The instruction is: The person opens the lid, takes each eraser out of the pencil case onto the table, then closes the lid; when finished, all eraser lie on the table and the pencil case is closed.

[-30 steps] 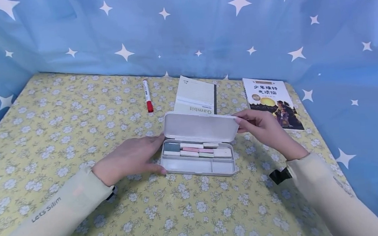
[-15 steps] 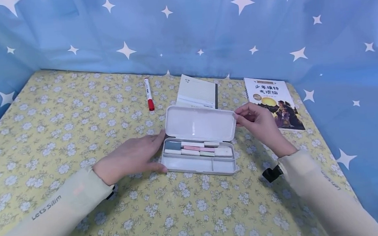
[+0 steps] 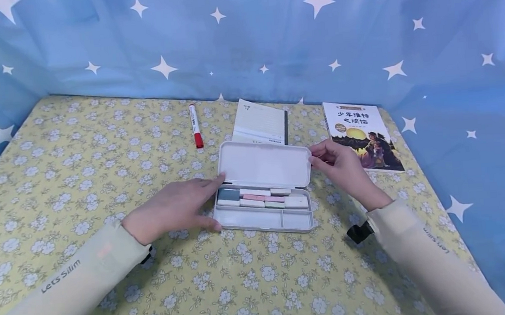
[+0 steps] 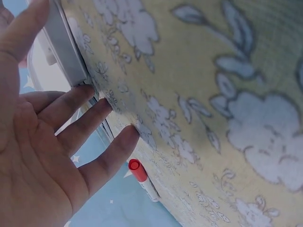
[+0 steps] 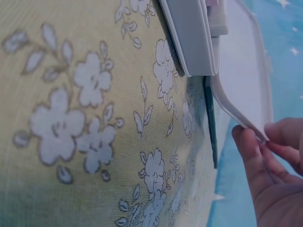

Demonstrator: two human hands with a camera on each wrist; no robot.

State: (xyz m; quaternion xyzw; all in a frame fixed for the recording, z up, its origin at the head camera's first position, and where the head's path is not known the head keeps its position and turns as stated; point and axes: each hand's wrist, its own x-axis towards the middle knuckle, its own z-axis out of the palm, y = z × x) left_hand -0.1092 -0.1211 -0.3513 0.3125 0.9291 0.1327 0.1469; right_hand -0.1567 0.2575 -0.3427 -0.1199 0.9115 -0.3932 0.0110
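A white pencil case (image 3: 249, 218) lies open near the middle of the table, its lid (image 3: 265, 165) leaning back. Several erasers (image 3: 252, 203), white, pink and blue-green, fill its rear section; two front compartments look bare. My right hand (image 3: 341, 168) pinches the lid's right edge; thumb and fingers meet on that rim in the right wrist view, where the hand (image 5: 274, 165) shows at lower right. At the case's left end, my left hand (image 3: 174, 208) rests with fingers extended and spread, thumb near the front corner. The left wrist view shows the hand's palm (image 4: 38, 165) beside the case wall (image 4: 68, 45).
Behind the lid lies a notebook (image 3: 260, 122), partly hidden by it. A red-capped white marker (image 3: 195, 126) is at the back left. A book (image 3: 364, 136) with an illustrated cover lies at back right. Flowered cloth (image 3: 227, 283) covers the table; a blue starry curtain (image 3: 243, 39) hangs behind.
The lid has tilted farther back, with my right hand moving along at its edge. My left hand stays at the case's left end, its fingers now nearer the lid's lower corner.
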